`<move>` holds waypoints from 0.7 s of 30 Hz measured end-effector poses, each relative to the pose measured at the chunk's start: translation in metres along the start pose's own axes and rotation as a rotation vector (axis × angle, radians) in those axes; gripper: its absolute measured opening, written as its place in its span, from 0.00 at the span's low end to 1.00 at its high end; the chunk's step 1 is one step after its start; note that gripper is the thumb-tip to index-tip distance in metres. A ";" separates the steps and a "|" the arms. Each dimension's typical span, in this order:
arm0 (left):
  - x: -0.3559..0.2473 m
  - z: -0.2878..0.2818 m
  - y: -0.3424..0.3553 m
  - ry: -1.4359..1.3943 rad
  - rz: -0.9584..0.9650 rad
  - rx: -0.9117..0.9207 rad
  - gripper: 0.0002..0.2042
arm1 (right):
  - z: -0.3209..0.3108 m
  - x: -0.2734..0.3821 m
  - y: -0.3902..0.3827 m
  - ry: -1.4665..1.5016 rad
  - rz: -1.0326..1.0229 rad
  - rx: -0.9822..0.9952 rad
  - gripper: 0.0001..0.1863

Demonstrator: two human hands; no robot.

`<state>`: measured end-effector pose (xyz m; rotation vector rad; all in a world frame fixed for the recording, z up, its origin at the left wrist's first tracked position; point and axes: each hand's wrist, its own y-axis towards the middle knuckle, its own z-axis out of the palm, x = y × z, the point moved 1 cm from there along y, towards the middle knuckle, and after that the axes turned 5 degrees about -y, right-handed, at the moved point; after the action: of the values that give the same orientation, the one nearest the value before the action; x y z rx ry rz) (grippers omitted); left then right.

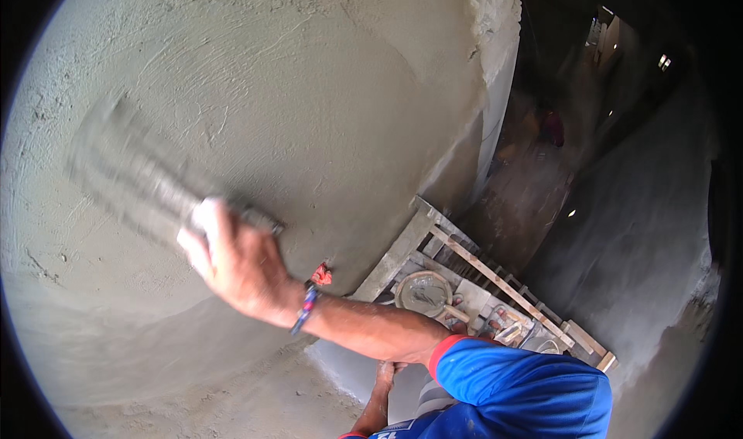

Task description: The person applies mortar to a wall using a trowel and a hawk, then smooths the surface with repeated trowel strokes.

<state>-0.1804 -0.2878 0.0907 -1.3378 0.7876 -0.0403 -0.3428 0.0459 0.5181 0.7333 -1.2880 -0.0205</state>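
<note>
My right hand [244, 269] is closed around the grip of a plastering trowel [159, 180], whose long blade is smeared by motion. The blade lies against a wall of wet grey plaster [309, 114], with fine streaks and some rough patches around it. A cord bracelet circles my right wrist. Lower down, my left hand [386, 372] shows only in part beneath my right forearm. Its fingers are mostly hidden, so its grip cannot be made out. A small red scrap [322, 274] shows at the wall near my right wrist.
Below on the right stands a wooden scaffold platform [495, 265], bearing a round basin [424, 293] with grey mix and several small tools partly hidden by my sleeve. The plastered wall ends in a ragged pale edge [495, 36]. Beyond it lies a dim space with a grey wall [635, 238].
</note>
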 end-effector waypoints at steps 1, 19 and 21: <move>0.010 -0.017 0.008 0.003 0.008 -0.025 0.23 | 0.021 0.014 -0.018 -0.030 -0.113 0.011 0.14; 0.049 -0.028 -0.043 -0.065 -0.145 -0.163 0.30 | -0.132 -0.375 -0.233 0.760 1.135 -0.542 0.16; 0.058 -0.033 -0.040 -0.068 -0.174 -0.172 0.30 | -0.114 -0.380 -0.246 0.755 1.230 -0.549 0.17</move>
<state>-0.1381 -0.3528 0.0965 -1.5605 0.6263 -0.0651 -0.2688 0.0637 0.0573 -0.5682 -0.7505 0.7920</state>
